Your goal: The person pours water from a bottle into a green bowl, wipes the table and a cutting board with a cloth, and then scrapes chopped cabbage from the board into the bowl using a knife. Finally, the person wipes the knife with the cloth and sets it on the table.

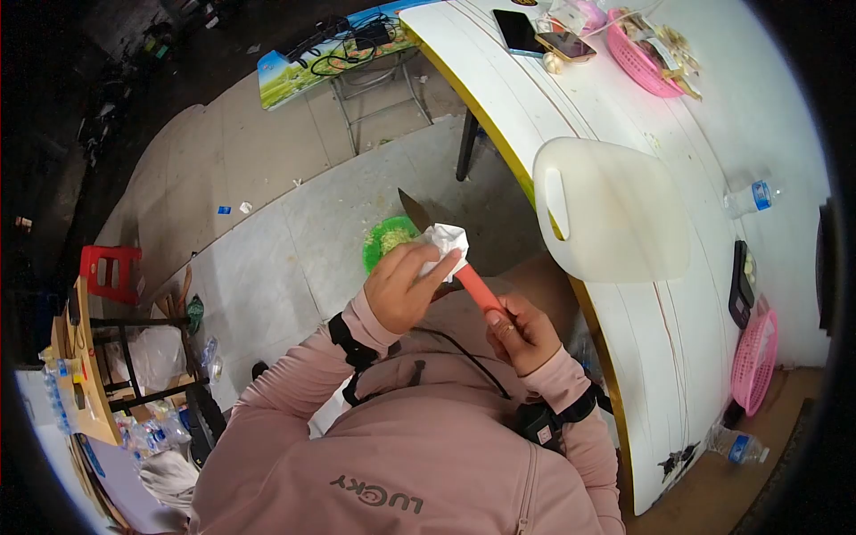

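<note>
A knife (415, 210) with a salmon-pink handle is held in front of my body, its dark blade pointing up and to the left. My right hand (524, 334) grips the end of the handle, with the thumb along it. My left hand (406, 283) pinches a crumpled white tissue (446, 242) around the blade near the handle; the tissue hides that part of the knife. Below the blade, a green basin (371, 253) with pale shredded bits stands on the floor, partly hidden by my left hand.
At right, a white table (615, 357) carries a white cutting board (624, 214), phones (517, 31), a garlic bulb (553, 62) and a pink basket (637, 58). Its yellow edge runs close to my right arm. A red stool (111, 275) stands left; a folding table (294, 80) stands ahead.
</note>
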